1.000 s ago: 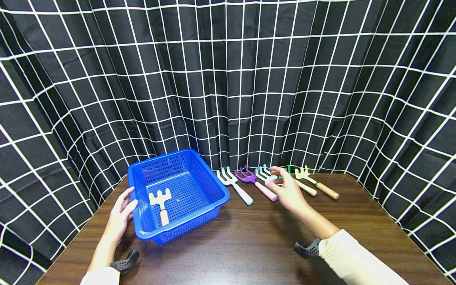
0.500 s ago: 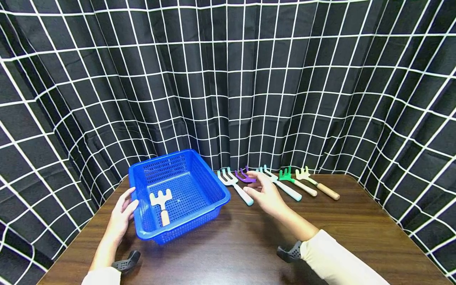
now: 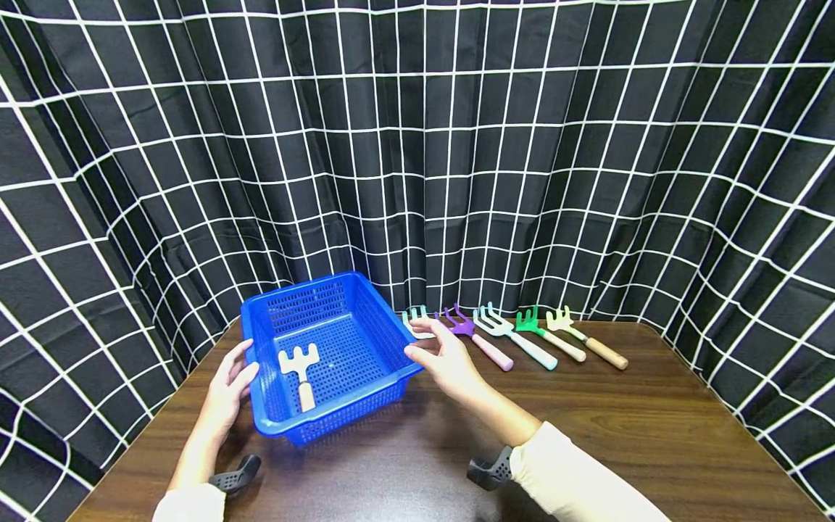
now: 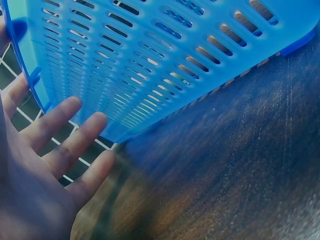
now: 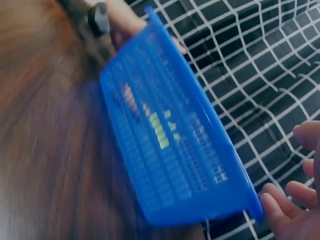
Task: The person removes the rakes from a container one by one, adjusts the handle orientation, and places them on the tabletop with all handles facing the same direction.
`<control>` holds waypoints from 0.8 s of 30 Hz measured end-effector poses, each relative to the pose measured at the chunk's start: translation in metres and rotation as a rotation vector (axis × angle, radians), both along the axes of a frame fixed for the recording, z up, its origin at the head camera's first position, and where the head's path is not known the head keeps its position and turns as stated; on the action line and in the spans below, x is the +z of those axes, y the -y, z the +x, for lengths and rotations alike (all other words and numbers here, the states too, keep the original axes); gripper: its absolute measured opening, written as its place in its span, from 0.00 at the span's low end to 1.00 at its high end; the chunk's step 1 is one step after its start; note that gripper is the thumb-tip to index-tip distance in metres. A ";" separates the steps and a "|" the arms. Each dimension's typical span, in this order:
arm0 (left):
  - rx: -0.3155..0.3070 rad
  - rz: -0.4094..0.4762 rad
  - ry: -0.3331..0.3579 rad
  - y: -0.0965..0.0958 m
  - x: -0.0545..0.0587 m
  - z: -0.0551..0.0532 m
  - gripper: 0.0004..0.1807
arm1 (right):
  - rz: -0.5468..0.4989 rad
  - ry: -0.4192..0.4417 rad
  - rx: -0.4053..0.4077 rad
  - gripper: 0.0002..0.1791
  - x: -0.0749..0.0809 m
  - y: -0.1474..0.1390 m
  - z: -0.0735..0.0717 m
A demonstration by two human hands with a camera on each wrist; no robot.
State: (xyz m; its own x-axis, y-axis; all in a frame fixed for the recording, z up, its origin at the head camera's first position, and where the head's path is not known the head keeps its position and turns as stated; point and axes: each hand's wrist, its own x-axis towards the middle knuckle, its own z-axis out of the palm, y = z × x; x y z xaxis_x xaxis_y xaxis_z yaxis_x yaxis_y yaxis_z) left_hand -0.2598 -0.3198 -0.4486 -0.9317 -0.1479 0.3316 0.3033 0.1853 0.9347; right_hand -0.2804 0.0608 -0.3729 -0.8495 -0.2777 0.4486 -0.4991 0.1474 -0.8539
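A blue perforated plastic basket stands on the table. Inside it lies a pale cream garden hand fork with a light wooden handle. At the basket's left rim, my left hand touches with thumb and index finger; the left wrist view shows its other fingers straight and spread beside the wall. My right hand is at the basket's right front corner, fingers loosely bent and fingertips right at the rim. Behind the right hand, a pale teal hand fork is mostly hidden.
Right of that hand, several more hand forks lie in a row: a purple one, a pale blue one, a green one and a yellow one. The brown wooden table ends at a black gridded curtain.
My right hand has swept left across the row of hand forks to the basket's right rim, uncovering the purple, pale blue and green forks. My left hand stays at the left rim.
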 end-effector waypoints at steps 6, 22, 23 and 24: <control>-0.002 0.007 -0.010 0.000 0.001 -0.001 0.29 | 0.022 0.005 0.007 0.23 0.007 0.022 0.006; 0.007 0.002 -0.014 0.000 0.000 -0.002 0.27 | 0.130 0.079 -0.016 0.26 0.014 0.064 0.006; 0.005 0.005 -0.016 0.001 0.000 -0.002 0.27 | 0.147 0.081 -0.016 0.27 0.014 0.066 0.006; 0.002 0.002 -0.019 0.001 0.000 -0.002 0.27 | 0.162 0.086 -0.018 0.27 0.014 0.068 0.006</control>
